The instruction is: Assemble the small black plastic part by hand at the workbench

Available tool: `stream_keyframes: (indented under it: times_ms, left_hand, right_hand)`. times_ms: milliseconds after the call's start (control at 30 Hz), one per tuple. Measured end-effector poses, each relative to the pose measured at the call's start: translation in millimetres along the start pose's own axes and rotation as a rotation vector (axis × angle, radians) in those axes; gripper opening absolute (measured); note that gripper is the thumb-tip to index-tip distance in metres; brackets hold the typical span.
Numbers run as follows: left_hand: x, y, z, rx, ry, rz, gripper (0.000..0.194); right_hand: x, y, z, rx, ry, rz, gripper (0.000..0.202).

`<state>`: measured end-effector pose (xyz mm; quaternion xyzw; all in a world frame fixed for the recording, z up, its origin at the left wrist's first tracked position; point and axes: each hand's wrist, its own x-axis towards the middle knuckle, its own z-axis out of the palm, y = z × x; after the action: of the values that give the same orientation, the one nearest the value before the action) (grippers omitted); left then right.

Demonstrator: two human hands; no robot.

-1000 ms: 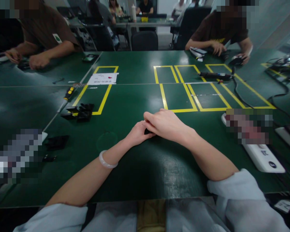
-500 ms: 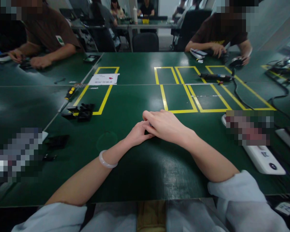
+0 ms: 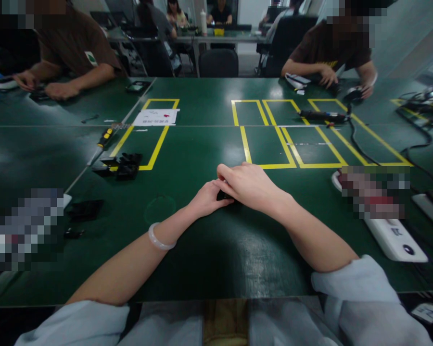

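Note:
My left hand [image 3: 208, 198] and my right hand [image 3: 250, 185] meet over the middle of the green table [image 3: 202, 269], fingers closed together. Between them shows a bit of a small black part [image 3: 222, 194], mostly hidden by the fingers; its kind cannot be made out. My right hand lies over the fingertips of my left. A pale bangle [image 3: 161, 237] circles my left wrist. To the left of the hands sit several black plastic pieces [image 3: 128, 166], with another black piece [image 3: 85, 209] nearer to me.
A yellow-black screwdriver [image 3: 106, 137] lies at the left by a white paper sheet [image 3: 157, 117]. Yellow tape outlines mark the table. A black corded tool [image 3: 323, 116] lies at the right. White devices with blurred screens flank me, one being a power bank-like slab [image 3: 400, 240]. Co-workers sit opposite.
Both hands have shifted very slightly to the right, still together. A little more of the black part shows between the fingers.

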<state>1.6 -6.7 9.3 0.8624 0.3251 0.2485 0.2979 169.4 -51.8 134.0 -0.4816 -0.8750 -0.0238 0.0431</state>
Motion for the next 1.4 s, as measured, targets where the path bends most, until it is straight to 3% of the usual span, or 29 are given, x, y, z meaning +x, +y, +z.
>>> stream_keyframes:
  times_ms: [133, 367, 600, 1400]
  left_hand:
    - [0.6, 0.5, 0.1, 0.061, -0.009, -0.036, 0.039]
    - [1.0, -4.0, 2.5, 0.041, 0.02, 0.015, 0.042]
    - [-0.2, -2.6, 1.0, 0.054, -0.018, -0.039, 0.038]
    - [0.3, -4.2, 2.2, -0.006, 0.0, -0.008, 0.035]
  right_hand:
    - [2.3, 0.9, 3.2, -0.037, -0.003, 0.005, 0.025]
    - [-0.9, 1.0, 0.0, 0.02, 0.013, 0.007, 0.021]
    - [2.1, 1.7, 4.1, -0.011, 0.009, 0.008, 0.022]
    - [-2.9, -1.9, -0.3, 0.025, 0.029, 0.005, 0.019]
